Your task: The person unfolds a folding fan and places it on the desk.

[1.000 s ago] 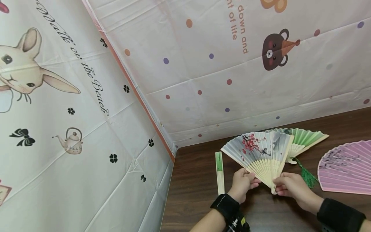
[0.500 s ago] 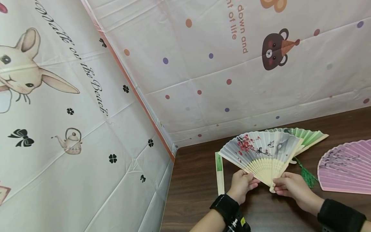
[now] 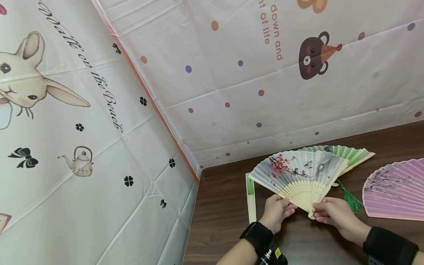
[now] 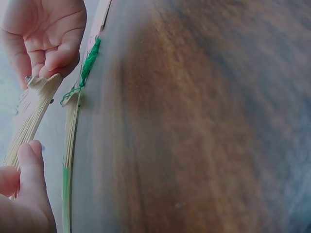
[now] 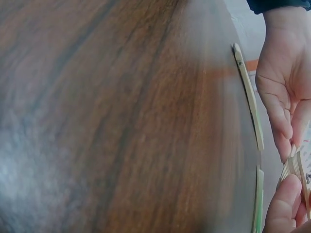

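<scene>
A grey-white folding fan with red blossoms is held spread out above the table. My left hand pinches its left outer rib between thumb and fingers. Near the pivot, my right hand grips the lower end of the ribs. The left wrist view shows the fan's stacked ribs edge-on, with both hands at them. In the right wrist view the ribs lie between the two hands. Behind the grey fan, a green folding fan lies spread and partly covered, its green tassel hanging right.
A closed folding fan with a green strip lies left of my left hand. To the right is a spread pink folding fan, cut off by the frame. Printed cloth walls the back and left of the brown wooden table.
The grey fan has opened wider, its right edge swinging right over more of the green fan. Both hands keep nearly the same place. Over the last half second little has moved.
</scene>
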### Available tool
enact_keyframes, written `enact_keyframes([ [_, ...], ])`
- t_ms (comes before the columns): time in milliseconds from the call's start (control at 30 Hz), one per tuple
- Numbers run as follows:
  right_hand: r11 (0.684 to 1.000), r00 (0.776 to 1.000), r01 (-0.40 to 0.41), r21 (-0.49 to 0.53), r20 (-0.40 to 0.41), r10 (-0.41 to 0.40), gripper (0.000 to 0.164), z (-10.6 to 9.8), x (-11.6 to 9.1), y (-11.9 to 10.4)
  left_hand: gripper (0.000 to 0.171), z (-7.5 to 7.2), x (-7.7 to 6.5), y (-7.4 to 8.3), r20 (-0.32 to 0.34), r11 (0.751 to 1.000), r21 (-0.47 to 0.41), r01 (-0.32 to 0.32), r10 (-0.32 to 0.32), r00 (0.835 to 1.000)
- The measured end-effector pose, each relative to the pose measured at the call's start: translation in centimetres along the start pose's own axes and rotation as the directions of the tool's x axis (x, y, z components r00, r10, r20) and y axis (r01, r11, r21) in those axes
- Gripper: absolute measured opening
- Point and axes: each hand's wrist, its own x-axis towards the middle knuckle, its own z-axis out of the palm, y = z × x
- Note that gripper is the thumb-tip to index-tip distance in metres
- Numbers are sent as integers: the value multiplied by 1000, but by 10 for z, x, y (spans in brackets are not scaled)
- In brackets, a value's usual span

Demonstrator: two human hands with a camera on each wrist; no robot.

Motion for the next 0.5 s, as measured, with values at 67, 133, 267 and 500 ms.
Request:
enact_keyframes([
  [67, 1000, 1000, 4, 6, 1, -4, 19, 0, -1, 0, 4, 0, 0, 0, 0, 1000, -3, 1, -1, 1000],
  [133, 1000, 1000, 9, 7, 2, -9, 18, 1, -1, -1, 4, -1, 0, -1, 1, 1000, -7, -1, 1, 1000],
  [267, 1000, 1000, 24, -8, -7, -24, 17, 1, -2, -1, 5, -1, 0, 0, -4, 1000, -23, -1, 1, 1000],
  [500, 996, 999, 38, -82, -25, -40, 16, 0, 0, 1, 8, -1, -1, 0, -13, 1000, -15, -2, 2, 1000],
])
